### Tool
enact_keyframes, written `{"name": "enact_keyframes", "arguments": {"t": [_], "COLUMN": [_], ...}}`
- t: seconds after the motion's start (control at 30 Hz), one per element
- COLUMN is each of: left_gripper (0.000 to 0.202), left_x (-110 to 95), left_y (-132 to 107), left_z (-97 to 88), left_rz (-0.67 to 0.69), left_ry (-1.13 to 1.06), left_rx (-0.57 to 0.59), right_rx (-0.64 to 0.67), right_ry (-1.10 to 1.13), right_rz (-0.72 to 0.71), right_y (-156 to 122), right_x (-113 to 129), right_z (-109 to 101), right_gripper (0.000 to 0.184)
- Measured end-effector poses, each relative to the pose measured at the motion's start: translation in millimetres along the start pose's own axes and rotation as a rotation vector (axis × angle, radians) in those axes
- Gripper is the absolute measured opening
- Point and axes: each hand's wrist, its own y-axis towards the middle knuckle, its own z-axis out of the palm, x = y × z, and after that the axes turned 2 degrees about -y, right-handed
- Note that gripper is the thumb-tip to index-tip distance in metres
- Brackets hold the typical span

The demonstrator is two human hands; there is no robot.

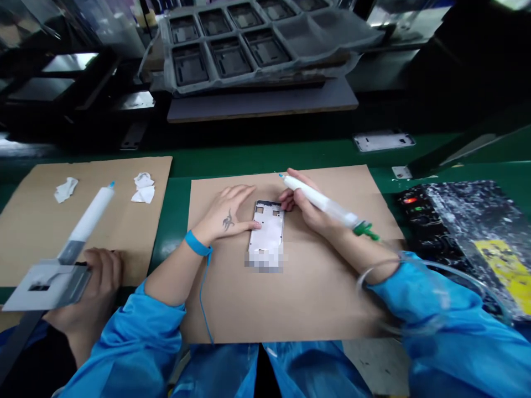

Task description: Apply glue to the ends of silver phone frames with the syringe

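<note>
- We have a green worktop (176, 204) with a brown cardboard sheet (323, 298) lying along its near edge.
- Our black box (446, 207), mottled with white, sits beside the sheet's right edge (one red and one green light glow on it).
- Our right hand (312, 214) is closed around a white syringe (326, 205), whose blue tip points towards the sheet's far edge; we cannot tell whether its lower fingers touch the frame's far right corner.
- Our left hand (226, 215) is spread open, its thumb against the left edge of the phone frame.
- That phone frame (267, 229) lies near the middle of the sheet, slightly towards its far left corner; its near end is blurred out.
- A blue wristband (197, 244) circles our left wrist, its cord trailing to the sheet's near edge.
</note>
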Motion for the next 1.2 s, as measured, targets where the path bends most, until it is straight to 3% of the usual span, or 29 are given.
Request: {"name": "enact_keyframes", "arguments": {"t": [0.1,0.2,0.33,0.47,0.93,1.2], "left_gripper": [0.09,0.083,0.073,0.067,0.053,0.044], "left_x": [-5.3,-4.9,-1.4,-2.0,-2.1,-2.2], "left_y": [2.7,1.4,-1.9,-2.2,-1.3,0.5], "left_z": [5.9,9.0,8.2,9.4,20.2,23.3], "left_rz": [0.055,0.049,0.05,0.059,0.075,0.074], "left_ry": [0.05,0.057,0.039,0.015,-0.029,-0.053], "left_rx": [0.091,0.074,0.027,0.012,-0.034,-0.043], "right_rx": [-0.074,-0.12,-0.007,0.131,0.14,0.151], "right_ry": [0.051,0.073,0.077,0.01,-0.206,-0.284], "right_rz": [0.07,0.161,0.208,0.182,0.09,0.097], "right_y": [2.4,0.2,-10.4,-20.3,-24.1,-22.4], "right_x": [-1.8,-0.6,8.6,17.6,28.9,31.7], "right_z": [-3.3,-7.3,-5.5,3.3,7.8,7.4], "right_gripper": [0.071,0.065,0.055,0.044,0.031,0.034]}}
